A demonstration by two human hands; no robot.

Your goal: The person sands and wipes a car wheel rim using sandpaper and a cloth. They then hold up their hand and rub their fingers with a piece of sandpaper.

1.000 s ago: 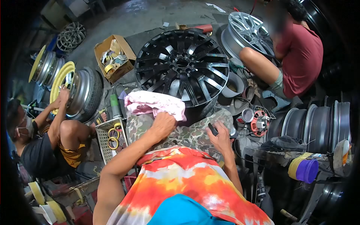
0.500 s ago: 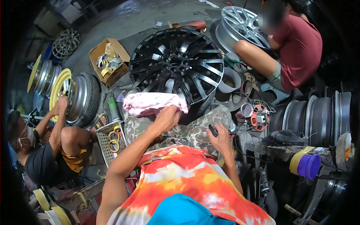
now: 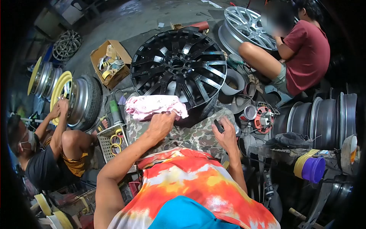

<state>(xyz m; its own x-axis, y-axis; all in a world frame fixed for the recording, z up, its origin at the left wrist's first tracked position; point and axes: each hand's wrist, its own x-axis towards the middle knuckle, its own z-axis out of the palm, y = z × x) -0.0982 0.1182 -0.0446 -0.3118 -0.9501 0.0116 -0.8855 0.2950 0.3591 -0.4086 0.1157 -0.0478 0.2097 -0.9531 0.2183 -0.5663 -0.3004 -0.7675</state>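
A glossy black wheel rim [image 3: 177,63] lies tilted in front of my knees, spokes facing up. At its near edge my left hand [image 3: 162,125] is closed on a bunched pink cloth [image 3: 154,106], its fingers partly hidden by the folds. The cloth rests over my left knee. Over my right thigh, on the camouflage trousers [image 3: 194,131], my right hand [image 3: 226,134] grips a small dark block [image 3: 219,126] between thumb and fingers. What kind of block it is I cannot tell.
A cardboard box [image 3: 124,70] of scraps stands left of the rim, a basket [image 3: 105,143] with tape rolls below it. One person [image 3: 49,152] works at a yellow-faced wheel on the left, another [image 3: 307,57] by a silver rim [image 3: 244,26]. More rims [image 3: 324,120] stand right.
My left hand has shifted slightly left and down, and the right end of the pink cloth has drawn in. My right hand has barely moved. The person on the right has raised their head.
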